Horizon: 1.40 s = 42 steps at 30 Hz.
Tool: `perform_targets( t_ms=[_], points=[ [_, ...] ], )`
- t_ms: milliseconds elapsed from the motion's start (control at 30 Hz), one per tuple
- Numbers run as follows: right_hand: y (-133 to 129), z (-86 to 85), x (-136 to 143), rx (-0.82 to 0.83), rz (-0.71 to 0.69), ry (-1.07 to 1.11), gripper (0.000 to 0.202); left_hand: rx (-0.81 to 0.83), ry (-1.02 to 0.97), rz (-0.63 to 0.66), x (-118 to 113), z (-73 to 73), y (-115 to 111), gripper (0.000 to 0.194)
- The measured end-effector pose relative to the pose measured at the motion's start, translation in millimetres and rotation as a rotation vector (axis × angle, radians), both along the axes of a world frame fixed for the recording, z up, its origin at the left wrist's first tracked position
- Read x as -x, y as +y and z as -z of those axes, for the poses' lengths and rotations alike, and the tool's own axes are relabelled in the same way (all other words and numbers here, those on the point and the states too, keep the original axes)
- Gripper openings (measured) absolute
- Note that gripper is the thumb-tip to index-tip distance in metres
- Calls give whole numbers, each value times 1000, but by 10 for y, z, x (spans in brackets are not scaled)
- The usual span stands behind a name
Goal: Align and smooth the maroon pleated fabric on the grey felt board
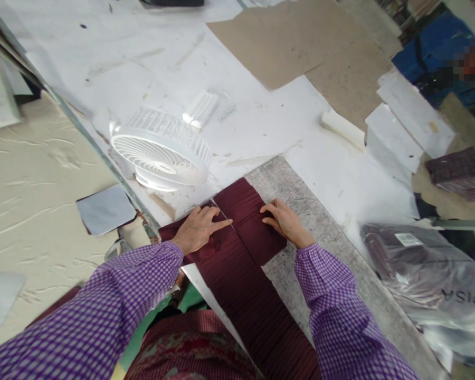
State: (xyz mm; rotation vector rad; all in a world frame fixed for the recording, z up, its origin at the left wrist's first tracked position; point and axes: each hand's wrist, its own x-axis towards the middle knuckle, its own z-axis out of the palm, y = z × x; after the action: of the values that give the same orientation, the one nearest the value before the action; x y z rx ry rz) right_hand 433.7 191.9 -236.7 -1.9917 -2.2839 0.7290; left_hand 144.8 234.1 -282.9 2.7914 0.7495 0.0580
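Note:
Under both my hands lies maroon pleated fabric (pixel 241 285), a long strip running toward me with a shorter piece (pixel 243 208) set across its far end. My left hand (pixel 200 228) rests on the fabric, index finger stretched along a thin pale line at the seam between the pieces, the other fingers bent but apart. At the right edge of the shorter piece, my right hand (pixel 287 221) touches the cloth with thumb and fingertips, a small gap showing between them. A grey mottled board (pixel 301 206) is beneath the fabric.
A white fan (pixel 162 150) stands beyond my left hand, a white box-like device (pixel 201 109) behind it. Brown paper (pixel 296 39) and a paper roll (pixel 343 129) lie farther back. Plastic-wrapped maroon packs (pixel 415 264) sit at right. The table's edge (pixel 91 134) runs along the left.

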Motion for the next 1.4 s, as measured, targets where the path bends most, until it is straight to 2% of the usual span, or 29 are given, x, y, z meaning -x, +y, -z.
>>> perform_targets(
  t_ms=[133,233,333,433,533,600,833,1000,1167,1400],
  points=[
    [53,-5,-2,8,-84,34,2,4,-5,2,7,-6,6,67],
    [49,-49,14,16,-135,64,8,7,-11,2,12,-2,4,67],
    [11,-64,6,14,-117,97,10,10,-15,0,13,7,1,68],
    [-60,-27,-52,9,-23,135,8,12,-18,-2,10,11,-2,68],
    [-159,23,-146,32,109,174,28,10,-20,-8,7,8,-6,68],
    [-244,34,-208,77,192,194,34,9,-22,-11,7,6,-8,68],
    [-636,-34,-265,207,439,181,33,11,-28,-11,10,0,-4,68],
    [-821,1,-205,205,528,177,30,14,-29,-6,13,-18,-3,66],
    [-821,41,-228,226,503,188,33,13,-25,-8,12,-17,-6,67],
    [-732,12,-264,251,408,163,36,14,-23,-9,2,2,-2,66]
  ],
)
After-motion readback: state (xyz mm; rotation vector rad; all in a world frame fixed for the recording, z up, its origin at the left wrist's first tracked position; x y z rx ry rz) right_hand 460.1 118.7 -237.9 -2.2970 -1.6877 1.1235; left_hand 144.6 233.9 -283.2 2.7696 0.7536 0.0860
